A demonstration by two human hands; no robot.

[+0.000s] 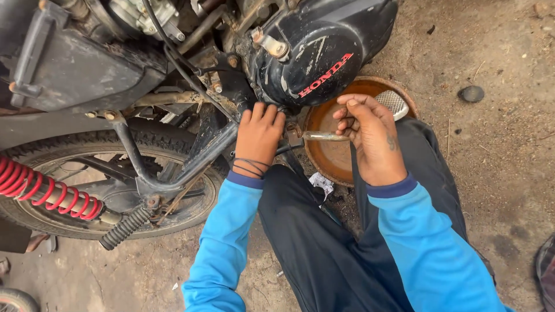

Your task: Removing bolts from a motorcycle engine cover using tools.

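Note:
My left hand [258, 137] reaches under the black engine cover [315, 55] of a motorcycle, fingers curled against its underside; what they grip is hidden. My right hand [370, 136] hovers over a rusty orange round pan [332, 156] on the ground below the engine, fingers bunched near a metal lever [324, 136] with a ribbed pedal end [395, 102]. Whether this hand holds the lever is unclear. Both arms wear blue sleeves; my legs are in dark trousers.
The rear tyre [115, 144] lies left, with a red coil shock spring [46, 190] and a ribbed black footpeg [124, 228]. The black frame tube [196, 162] runs beside my left hand. Dirt ground surrounds; a small dark stone [472, 93] sits right.

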